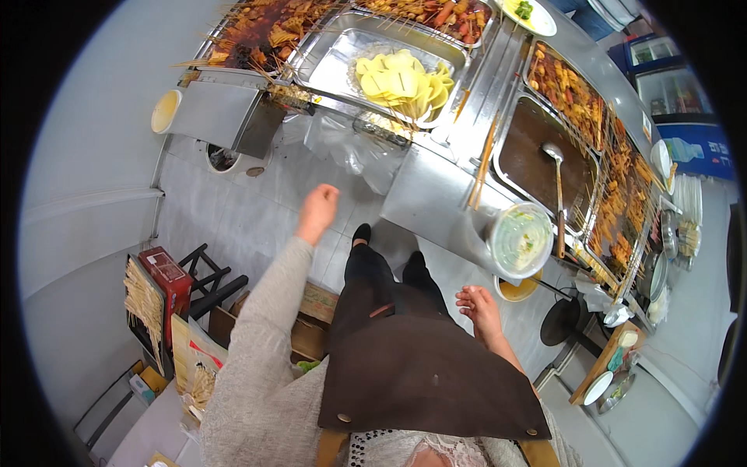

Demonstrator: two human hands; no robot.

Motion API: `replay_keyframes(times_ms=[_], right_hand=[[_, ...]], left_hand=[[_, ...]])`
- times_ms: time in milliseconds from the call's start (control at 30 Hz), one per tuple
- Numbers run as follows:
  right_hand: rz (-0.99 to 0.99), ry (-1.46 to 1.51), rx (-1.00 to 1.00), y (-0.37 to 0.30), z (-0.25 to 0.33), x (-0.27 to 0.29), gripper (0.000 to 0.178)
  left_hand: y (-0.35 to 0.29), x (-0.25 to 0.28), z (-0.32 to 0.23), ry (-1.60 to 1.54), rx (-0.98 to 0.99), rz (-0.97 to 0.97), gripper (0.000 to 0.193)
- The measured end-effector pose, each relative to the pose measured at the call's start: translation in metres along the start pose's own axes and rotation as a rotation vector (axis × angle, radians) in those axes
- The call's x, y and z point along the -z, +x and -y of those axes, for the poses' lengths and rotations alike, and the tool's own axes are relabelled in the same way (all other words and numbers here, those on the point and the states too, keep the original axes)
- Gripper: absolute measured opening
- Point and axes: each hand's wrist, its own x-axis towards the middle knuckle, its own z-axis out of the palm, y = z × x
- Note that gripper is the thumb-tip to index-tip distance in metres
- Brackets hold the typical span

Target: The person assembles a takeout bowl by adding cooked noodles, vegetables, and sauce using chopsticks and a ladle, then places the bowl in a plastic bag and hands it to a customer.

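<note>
Plastic bags (354, 152) hang crumpled off the front edge of the steel table (436, 194), just beyond the left hand (318, 208), which is raised toward them with the fingers curled loosely inward and holding nothing; a gap remains between hand and bags. Above the bags sits a steel tray (334, 54) with pale yellow slices (405, 82) on skewers, and beside it a tray of dark sauced skewers (264, 31). The right hand (478, 305) hangs low by the dark apron (420, 373), fingers spread and empty, near a clear round lidded container (520, 237) at the table's corner, with a yellow bowl (517, 289) under it. Further right, a ladle (556, 187) rests in a pan of brown broth (537, 152). On the floor at left stand a red box (167, 276), a black stool (210, 280) and cardboard boxes (311, 319). The two hands are well apart.
</note>
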Motion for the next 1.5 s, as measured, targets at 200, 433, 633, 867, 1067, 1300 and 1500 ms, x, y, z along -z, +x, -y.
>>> replay_keyframes(times_ms=[200,433,633,867,1067,1300,1500], right_hand=[[0.067,-0.116,0.052,0.018,0.016,-0.093,0.029],[-0.071,-0.155,-0.003,0.012,0.006,-0.122,0.026],[0.000,-0.180,-0.053,0.021,0.000,-0.148,0.027],[0.154,-0.199,-0.025,0.042,0.013,-0.175,0.027],[0.162,-0.153,0.043,0.028,0.017,-0.167,0.028],[0.085,-0.152,0.082,0.003,0.013,-0.143,0.029],[0.034,-0.065,0.089,-0.016,-0.008,-0.105,0.027]], left_hand=[[0.179,-0.009,0.095,0.158,-0.110,0.123,0.045],[0.263,-0.080,0.137,0.234,-0.124,0.078,0.060],[0.154,-0.046,0.139,-0.426,0.169,0.184,0.028],[0.087,0.019,0.078,-0.334,0.042,-0.335,0.018],[0.070,0.054,0.025,-0.146,-0.244,-0.169,0.031],[0.073,0.057,0.050,0.119,-0.383,-0.152,0.041],[0.063,0.080,0.201,0.748,-0.231,0.086,0.035]])
